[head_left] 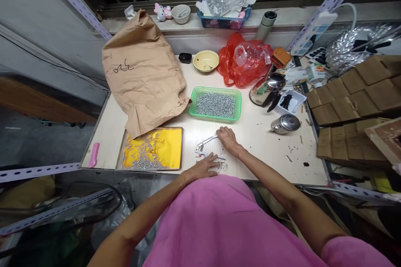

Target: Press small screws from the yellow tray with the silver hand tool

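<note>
Right hand (227, 138): positioned at the far end of the lever (206, 139) of a small metal tool (201, 154), fingers curled and partly closed. Whether they wrap the lever or only press on it cannot be told.

Left hand (205, 165): palm down, fingers loosely spread, fingertips at the near side of the tool. Any small part beneath them is hidden.

Reference: the tool is the dial centre; 12 o'clock faces the window. It lies on the tabletop (263, 150), near the front edge. Right hand at 2 o'clock, left hand at 6. Green basket (238, 104) of metal pins (215, 105) just past 12; yellow tray (172, 146), with loose pins (145, 160), at 9; paper bag (144, 79) at 11, its lower end over the tray's corner.

CAUTION: Left fingertips lie close to the mechanism; lowering the lever before they are clear could pinch them. No clamp is visible, so an off-centre push might skid or tip the tool. Should the bag slip toward 8 o'clock, it could sweep pins off the tray and over the front edge.
</note>
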`<state>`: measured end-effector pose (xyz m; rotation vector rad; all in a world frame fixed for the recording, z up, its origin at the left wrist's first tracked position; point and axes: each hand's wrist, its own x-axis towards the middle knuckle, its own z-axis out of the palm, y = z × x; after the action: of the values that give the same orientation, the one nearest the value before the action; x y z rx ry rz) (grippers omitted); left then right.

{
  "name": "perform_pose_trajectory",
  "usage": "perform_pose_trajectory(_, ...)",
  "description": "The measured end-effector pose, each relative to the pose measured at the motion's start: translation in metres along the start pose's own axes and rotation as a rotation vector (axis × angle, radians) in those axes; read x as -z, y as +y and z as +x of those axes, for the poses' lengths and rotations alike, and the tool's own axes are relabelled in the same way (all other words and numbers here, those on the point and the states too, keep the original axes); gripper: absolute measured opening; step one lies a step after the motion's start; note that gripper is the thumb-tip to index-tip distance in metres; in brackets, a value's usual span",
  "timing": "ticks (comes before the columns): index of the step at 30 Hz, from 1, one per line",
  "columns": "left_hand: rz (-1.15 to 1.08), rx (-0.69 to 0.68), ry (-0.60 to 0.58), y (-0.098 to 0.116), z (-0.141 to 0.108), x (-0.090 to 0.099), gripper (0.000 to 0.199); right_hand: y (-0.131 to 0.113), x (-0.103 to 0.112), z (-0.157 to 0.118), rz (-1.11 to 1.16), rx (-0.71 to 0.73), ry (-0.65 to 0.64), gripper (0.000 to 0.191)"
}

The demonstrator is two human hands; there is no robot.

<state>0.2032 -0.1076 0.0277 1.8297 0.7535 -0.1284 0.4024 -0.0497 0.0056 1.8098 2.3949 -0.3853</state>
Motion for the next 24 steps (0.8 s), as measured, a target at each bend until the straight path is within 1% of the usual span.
perform_pose_trajectory(1, -0.126, 0.038, 0.015, -0.003, -0.009, -0.001, 0.049, -0.008, 0.001, -0.005, 0.014, 0.05, 0.014, 0.023)
perform_pose_trajectory(2, -0.247, 0.091, 0.055, -0.008, -0.019, -0.001, 0.048, -0.017, 0.001, -0.011, 0.036, 0.127, 0.024, 0.023)
perform_pose_trajectory(3, -0.349, 0.164, 0.122, -0.013, -0.029, -0.001, 0.047, -0.026, 0.0, -0.016, 0.059, 0.221, 0.029, 0.022)
perform_pose_trajectory(4, -0.423, 0.257, 0.211, -0.02, -0.04, 0.0, 0.045, -0.036, -0.002, -0.021, 0.079, 0.314, 0.03, 0.022)
perform_pose_trajectory(6, -0.466, 0.464, 0.44, -0.036, -0.06, 0.008, 0.043, -0.055, -0.009, -0.025, 0.097, 0.462, 0.029, 0.02)
perform_pose_trajectory(8, -0.388, 0.627, 0.665, -0.053, -0.079, 0.02, 0.038, -0.072, -0.018, -0.024, 0.075, 0.54, 0.026, 0.02)
perform_pose_trajectory(10, -0.247, 0.726, 0.834, -0.067, -0.094, 0.034, 0.032, -0.087, -0.029, -0.02, 0.033, 0.575, 0.034, 0.02)
perform_pose_trajectory(13, -0.081, 0.806, 0.988, -0.085, -0.109, 0.052, 0.029, -0.103, -0.041, -0.014, -0.017, 0.597, 0.07, 0.021)
perform_pose_trajectory(16, 0.004, 0.842, 1.066, -0.099, -0.112, 0.065, 0.028, -0.114, -0.041, -0.013, -0.009, 0.615, 0.116, 0.021)
perform_pose_trajectory(18, 0.047, 0.848, 1.09, -0.107, -0.108, 0.073, 0.028, -0.115, -0.03, -0.015, 0.036, 0.576, 0.17, 0.021)
perform_pose_trajectory(20, 0.093, 0.851, 1.103, -0.112, -0.102, 0.081, 0.027, -0.108, -0.009, -0.015, 0.108, 0.491, 0.259, 0.022)
perform_pose_trajectory(22, 0.144, 0.87, 1.125, -0.117, -0.099, 0.091, 0.027, -0.091, 0.02, -0.011, 0.18, 0.389, 0.368, 0.023)
perform_pose_trajectory(24, 0.182, 0.928, 1.162, -0.12, -0.1, 0.098, 0.028, -0.067, 0.052, -0.002, 0.211, 0.244, 0.48, 0.022)
